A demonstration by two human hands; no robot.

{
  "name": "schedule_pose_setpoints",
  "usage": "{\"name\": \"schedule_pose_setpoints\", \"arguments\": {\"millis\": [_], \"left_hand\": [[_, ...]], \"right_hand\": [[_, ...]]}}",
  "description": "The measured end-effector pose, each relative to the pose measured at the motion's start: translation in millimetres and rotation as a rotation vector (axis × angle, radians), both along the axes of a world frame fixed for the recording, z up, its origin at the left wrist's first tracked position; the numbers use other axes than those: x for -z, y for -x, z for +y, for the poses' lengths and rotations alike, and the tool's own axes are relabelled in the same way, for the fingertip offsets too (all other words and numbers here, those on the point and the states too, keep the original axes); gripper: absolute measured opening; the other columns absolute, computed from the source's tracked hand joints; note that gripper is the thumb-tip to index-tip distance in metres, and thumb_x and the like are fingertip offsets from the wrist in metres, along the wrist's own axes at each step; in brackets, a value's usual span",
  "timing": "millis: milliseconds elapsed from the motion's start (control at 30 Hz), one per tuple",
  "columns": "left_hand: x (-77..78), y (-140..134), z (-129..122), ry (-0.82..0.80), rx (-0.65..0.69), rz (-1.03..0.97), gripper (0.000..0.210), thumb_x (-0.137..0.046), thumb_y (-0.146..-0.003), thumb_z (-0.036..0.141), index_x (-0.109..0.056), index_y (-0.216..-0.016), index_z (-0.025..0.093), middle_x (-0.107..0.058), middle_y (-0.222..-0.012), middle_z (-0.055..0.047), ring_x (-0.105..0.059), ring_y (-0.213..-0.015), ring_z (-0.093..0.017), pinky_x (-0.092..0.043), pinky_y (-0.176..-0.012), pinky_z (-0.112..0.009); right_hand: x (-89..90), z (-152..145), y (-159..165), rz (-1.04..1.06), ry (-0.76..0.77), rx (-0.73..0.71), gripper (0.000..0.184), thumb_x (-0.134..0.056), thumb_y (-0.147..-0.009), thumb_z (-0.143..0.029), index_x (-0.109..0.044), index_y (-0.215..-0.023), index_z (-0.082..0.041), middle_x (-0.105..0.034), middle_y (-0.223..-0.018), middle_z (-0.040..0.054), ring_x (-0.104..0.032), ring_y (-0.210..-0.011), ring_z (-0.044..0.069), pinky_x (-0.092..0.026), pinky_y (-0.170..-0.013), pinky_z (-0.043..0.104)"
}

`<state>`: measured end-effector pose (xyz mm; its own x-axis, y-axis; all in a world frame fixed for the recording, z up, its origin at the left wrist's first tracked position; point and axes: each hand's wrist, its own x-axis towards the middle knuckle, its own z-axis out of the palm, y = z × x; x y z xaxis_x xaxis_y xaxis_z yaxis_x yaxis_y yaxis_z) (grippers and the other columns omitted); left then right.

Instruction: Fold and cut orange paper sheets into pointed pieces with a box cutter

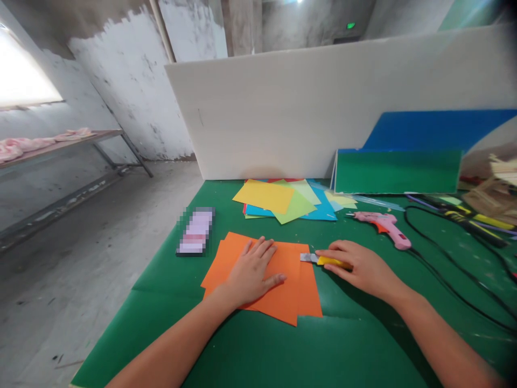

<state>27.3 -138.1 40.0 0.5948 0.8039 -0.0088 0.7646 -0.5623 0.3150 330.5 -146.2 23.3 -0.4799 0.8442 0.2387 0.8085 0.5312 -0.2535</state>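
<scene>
Several overlapping sheets of orange paper (pixel 283 293) lie on the green tabletop (pixel 242 355) in front of me. My left hand (pixel 253 272) rests flat on them, its fingers spread and pointing away from me. Right of it, my right hand (pixel 353 267) is closed around a yellow utility knife (pixel 333 262). The knife's metal blade points left and lies over the right part of the orange sheets, close to the upper sheet's right edge. Whether the blade touches the paper I cannot tell.
Coloured paper sheets (pixel 266 196) lie behind the orange ones. A pink glue gun (pixel 385 229) with a black cord sits to the right, near pliers (pixel 464 221). A blurred phone-like object (pixel 196 231) lies left. A white board (pixel 266 118) and a green panel (pixel 398 171) stand behind.
</scene>
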Motion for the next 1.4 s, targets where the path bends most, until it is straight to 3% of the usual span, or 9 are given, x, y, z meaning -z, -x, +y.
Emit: {"name": "schedule_pose_setpoints", "arguments": {"millis": [533, 967, 1400], "left_hand": [[5.2, -0.1, -0.3, -0.018, 0.063, 0.079, 0.083, -0.025, -0.088, 0.074, -0.021, -0.152, 0.022, -0.018, -0.158, -0.003, -0.009, -0.147, -0.032, -0.012, -0.118, -0.051], [6.6, 0.5, -0.6, -0.038, 0.067, 0.049, 0.082, -0.029, -0.087, 0.075, -0.021, -0.152, 0.026, -0.024, -0.157, -0.004, -0.012, -0.146, -0.033, -0.013, -0.118, -0.052], [5.2, 1.1, -2.0, -0.005, 0.069, 0.056, 0.084, -0.028, -0.087, 0.076, -0.023, -0.152, 0.023, -0.02, -0.158, -0.004, -0.008, -0.146, -0.033, -0.012, -0.118, -0.052]], "right_hand": [[5.0, 2.6, 4.2, -0.057, 0.001, -0.026, 0.032, -0.045, -0.096, -0.04, -0.064, -0.122, -0.035, -0.063, -0.099, 0.0058, -0.06, -0.079, 0.019, -0.045, -0.059, 0.028], [3.2, 6.2, -1.7, -0.031, -0.016, -0.05, 0.034, -0.043, -0.098, -0.039, -0.065, -0.122, -0.034, -0.064, -0.1, 0.0057, -0.062, -0.081, 0.018, -0.047, -0.063, 0.028], [7.5, 12.8, -10.4, -0.004, -0.053, -0.054, 0.034, -0.041, -0.098, -0.038, -0.066, -0.12, -0.035, -0.064, -0.101, 0.0061, -0.061, -0.084, 0.019, -0.049, -0.067, 0.03]]}}
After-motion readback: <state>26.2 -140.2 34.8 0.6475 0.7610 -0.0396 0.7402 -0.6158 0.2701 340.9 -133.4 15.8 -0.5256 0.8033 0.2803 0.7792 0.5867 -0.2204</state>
